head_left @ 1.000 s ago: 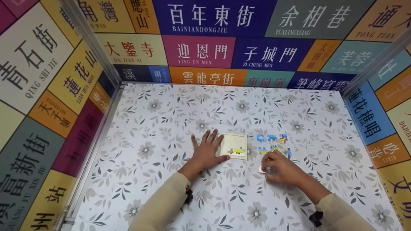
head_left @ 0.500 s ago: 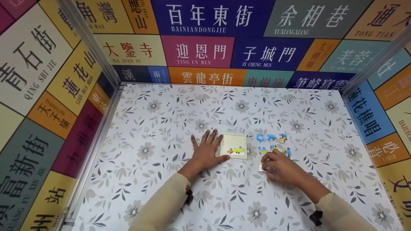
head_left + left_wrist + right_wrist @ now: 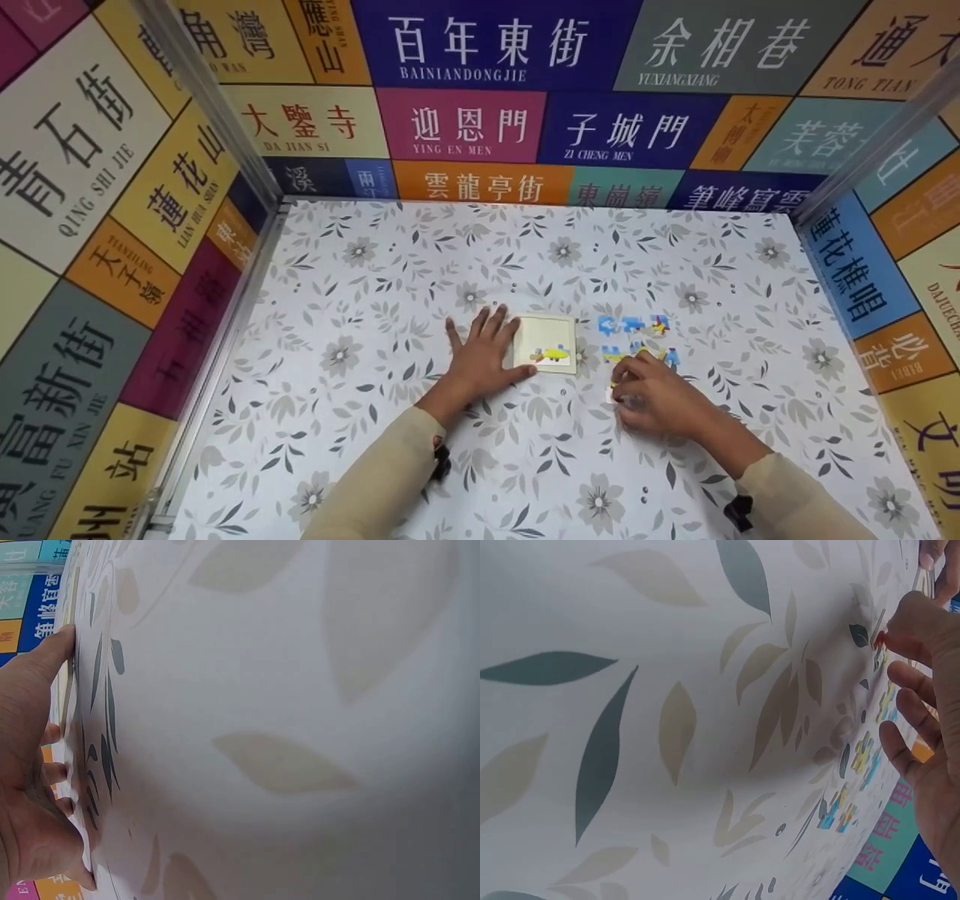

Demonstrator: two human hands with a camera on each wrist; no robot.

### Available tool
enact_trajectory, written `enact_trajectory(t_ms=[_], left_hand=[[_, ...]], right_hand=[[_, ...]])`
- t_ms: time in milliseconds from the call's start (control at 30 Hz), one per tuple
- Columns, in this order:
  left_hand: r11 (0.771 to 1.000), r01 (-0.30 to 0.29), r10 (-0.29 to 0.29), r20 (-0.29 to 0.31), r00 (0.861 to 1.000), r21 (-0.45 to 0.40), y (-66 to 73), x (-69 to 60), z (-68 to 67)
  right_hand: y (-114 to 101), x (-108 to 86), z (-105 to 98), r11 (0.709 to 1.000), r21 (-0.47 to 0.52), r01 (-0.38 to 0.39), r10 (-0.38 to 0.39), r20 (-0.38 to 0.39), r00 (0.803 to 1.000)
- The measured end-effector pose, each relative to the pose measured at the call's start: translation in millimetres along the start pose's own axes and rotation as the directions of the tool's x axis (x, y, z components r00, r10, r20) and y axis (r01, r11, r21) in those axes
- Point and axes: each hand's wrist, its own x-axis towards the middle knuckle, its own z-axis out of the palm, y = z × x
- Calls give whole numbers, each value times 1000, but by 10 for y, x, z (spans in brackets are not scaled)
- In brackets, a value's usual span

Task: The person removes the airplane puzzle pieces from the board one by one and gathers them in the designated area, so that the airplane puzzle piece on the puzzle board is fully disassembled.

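Observation:
My left hand [image 3: 481, 360] lies with spread fingers on the table, its thumb and index finger touching the left side of a cream puzzle frame [image 3: 544, 330]. Inside that frame, along the bottom, sit joined pieces with a yellow picture [image 3: 556, 353]. To the right, my right hand [image 3: 660, 394] pinches a small puzzle piece [image 3: 610, 395] close to the tabletop. Most of this piece is hidden by the fingers; a bit of red on it [image 3: 880, 639] shows in the right wrist view. Loose puzzle pieces [image 3: 634, 325] lie just beyond the right hand in two rows.
A white cloth with grey leaves and flowers covers the table [image 3: 420, 247]. Panels with large printed characters [image 3: 461, 124] wall it in at the back and both sides. Clear rails run up the corners.
The pinched piece has turned a little in my right fingers, and less of it shows now. My left hand and the frame stay in place.

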Motion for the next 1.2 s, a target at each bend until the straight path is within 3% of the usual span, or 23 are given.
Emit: enact_trajectory(t_ms=[300, 600, 867, 1067, 1200], left_hand=[[1000, 5, -5, 7, 1000, -20, 21, -49, -6], [1000, -1, 1, 8, 1000, 3, 29, -41, 11], [1000, 1, -1, -4, 1000, 8, 59, -63, -6], [1000, 0, 0, -5, 1000, 9, 47, -45, -20], [1000, -3, 3, -7, 1000, -3, 32, -27, -29]], right_hand=[[-43, 63, -8, 999, -29, 22, -22, -1, 1000], [-136, 215, -20, 994, 72, -87, 89, -20, 996], [-173, 450, 42, 987, 103, -120, 119, 14, 993], [-215, 700, 82, 966, 112, -233, 223, 94, 970], [-218, 835, 122, 955, 144, -258, 246, 99, 964]])
